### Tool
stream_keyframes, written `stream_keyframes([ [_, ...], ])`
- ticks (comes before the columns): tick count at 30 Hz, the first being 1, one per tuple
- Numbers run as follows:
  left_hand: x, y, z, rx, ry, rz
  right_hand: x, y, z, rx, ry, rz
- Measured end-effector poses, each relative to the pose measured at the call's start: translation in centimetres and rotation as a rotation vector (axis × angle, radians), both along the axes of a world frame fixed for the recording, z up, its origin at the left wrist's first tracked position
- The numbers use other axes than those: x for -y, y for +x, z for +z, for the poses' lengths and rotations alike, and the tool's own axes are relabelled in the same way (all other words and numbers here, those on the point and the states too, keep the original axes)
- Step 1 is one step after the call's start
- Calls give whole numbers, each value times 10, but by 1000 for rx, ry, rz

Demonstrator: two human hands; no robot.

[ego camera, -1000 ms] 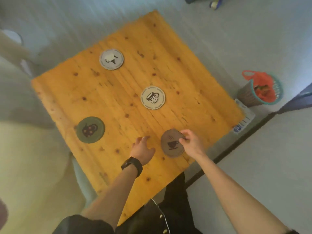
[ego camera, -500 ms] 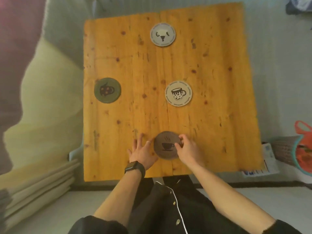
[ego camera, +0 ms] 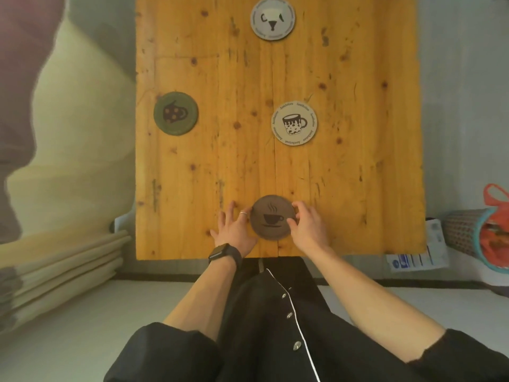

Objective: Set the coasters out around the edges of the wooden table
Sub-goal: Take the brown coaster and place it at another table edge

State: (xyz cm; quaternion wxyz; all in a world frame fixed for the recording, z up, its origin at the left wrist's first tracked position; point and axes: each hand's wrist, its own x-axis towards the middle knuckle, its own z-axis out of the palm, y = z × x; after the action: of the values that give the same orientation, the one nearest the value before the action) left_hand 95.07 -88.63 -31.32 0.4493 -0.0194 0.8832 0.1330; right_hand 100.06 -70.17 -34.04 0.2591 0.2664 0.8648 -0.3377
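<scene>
While both hands bracket it, brown coaster (ego camera: 272, 217) flat near the wooden table (ego camera: 358, 161) front edge, left hand (ego camera: 237, 230) open, fingers spread beside it, right hand (ego camera: 307, 226) pinching its rim, beige mug coaster (ego camera: 294, 123) mid-table, green coaster (ego camera: 175, 113) left edge.

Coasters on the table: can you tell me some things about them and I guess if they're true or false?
1. Four coasters lie on the wooden table. True.
2. The brown coaster shows a steaming cup. True.
3. The green coaster sits by the table's right edge. False: it is by the left edge.
4. Both hands are at the brown coaster, the left hand on one side and the right hand on the other. True.
5. The cream mug coaster is stacked on the grey coaster. False: they lie apart, the grey one at the far end.
6. The left wrist is bare. False: it wears a black watch.
</scene>
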Motion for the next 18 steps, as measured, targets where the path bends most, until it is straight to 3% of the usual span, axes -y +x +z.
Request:
stream_keyframes([
  [18,5,1,6,23,-4,-7,6,-4,-6,41,20,-143],
])
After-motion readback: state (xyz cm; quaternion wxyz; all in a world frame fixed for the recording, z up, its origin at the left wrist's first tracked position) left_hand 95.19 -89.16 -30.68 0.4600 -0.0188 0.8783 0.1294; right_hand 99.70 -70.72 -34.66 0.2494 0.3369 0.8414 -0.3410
